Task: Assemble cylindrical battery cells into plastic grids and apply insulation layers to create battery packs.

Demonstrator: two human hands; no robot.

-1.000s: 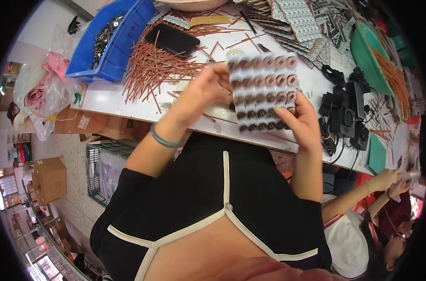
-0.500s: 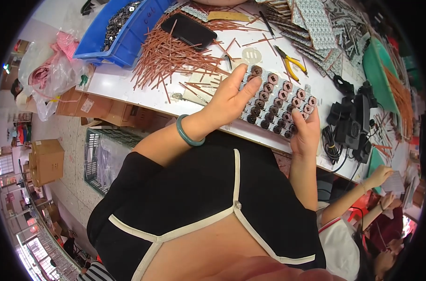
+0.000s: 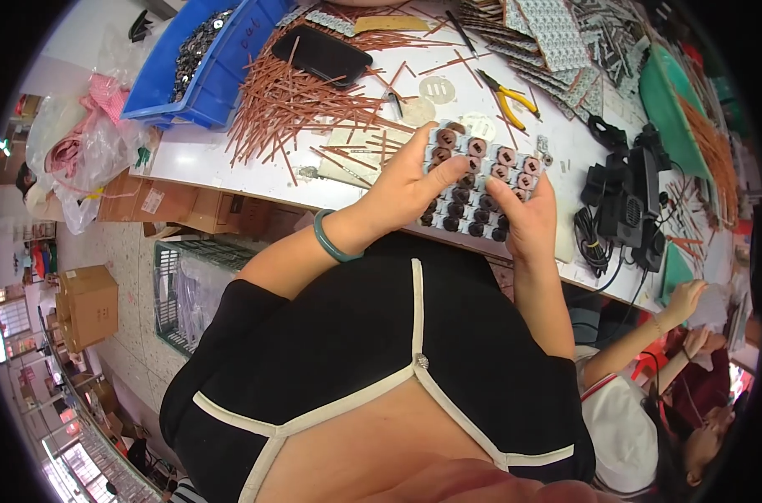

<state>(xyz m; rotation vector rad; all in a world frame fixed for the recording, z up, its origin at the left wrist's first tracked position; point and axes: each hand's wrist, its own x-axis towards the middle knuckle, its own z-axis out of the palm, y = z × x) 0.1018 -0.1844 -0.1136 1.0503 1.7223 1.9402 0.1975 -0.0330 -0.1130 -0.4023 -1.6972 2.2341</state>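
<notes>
Both my hands hold a flat panel (image 3: 479, 149) above the table's front edge. Rows of round brown pieces cover it on a light grey sheet; the near rows look darker. My left hand (image 3: 408, 186), wearing a green bangle, grips its left side with the thumb across the top. On the right side, my right hand (image 3: 532, 222) closes with its thumb pressed on the pieces. The other fingers are partly hidden behind the panel. Just beyond it lie round whitish discs (image 3: 479, 126) and yellow-handled pliers (image 3: 509, 101).
A pile of thin brown strips (image 3: 293, 105) and a black phone (image 3: 324, 55) lie at the far left by a blue bin (image 3: 205, 63) of small metal parts. Stacked printed sheets (image 3: 548, 38) stand far right. Black devices with cables (image 3: 624, 210) sit right, near a co-worker's arm (image 3: 640, 339).
The panel and both hands have shifted slightly left. My right thumb has moved inward over the panel, toward the left thumb. The view has turned slightly.
</notes>
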